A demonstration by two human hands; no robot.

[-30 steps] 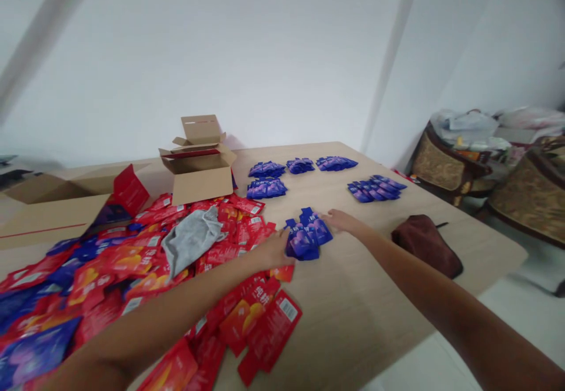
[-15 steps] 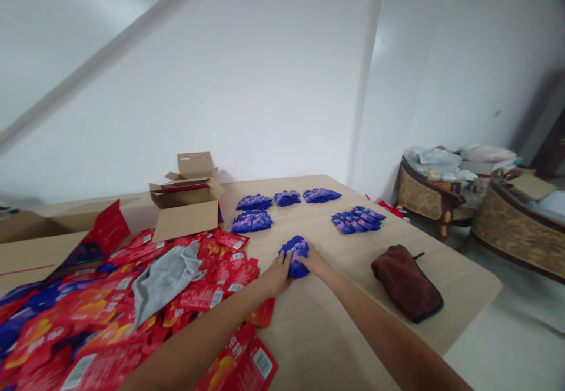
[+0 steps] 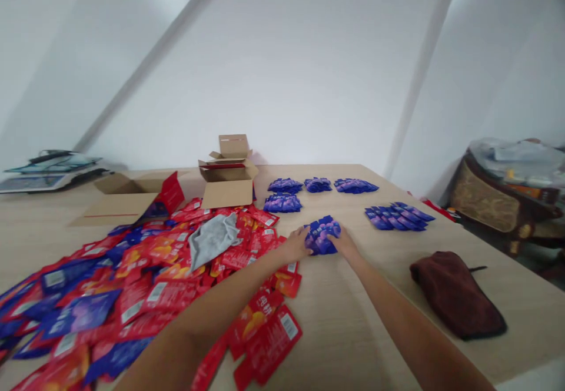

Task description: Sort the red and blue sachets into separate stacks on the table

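Note:
Between my two hands a small bunch of purple packets [image 3: 323,233] rests at the middle of the table. My left hand [image 3: 298,245] grips its left side, fingers curled at the edge. From the right, my right hand [image 3: 344,242] presses the other side, with the thumb over the front. Farther back lie fanned groups of purple packets [image 3: 282,203], and another fanned group [image 3: 397,216] is to the right. A wide heap of red packets [image 3: 172,294], mixed with purple ones, spreads left of my hands, with a grey cloth [image 3: 214,239] on top.
Open cardboard boxes [image 3: 227,194] stand behind the heap, and another box [image 3: 119,205] is farther left. A dark red pouch-like cloth [image 3: 457,294] lies on the right of the table [image 3: 353,332]. Beyond the table's right edge is a chair [image 3: 481,199] loaded with bags.
The view has turned left, bringing a flat scale-like object at the far left into sight. Both hands stay on the purple packets, whose bunch now looks wider and flatter.

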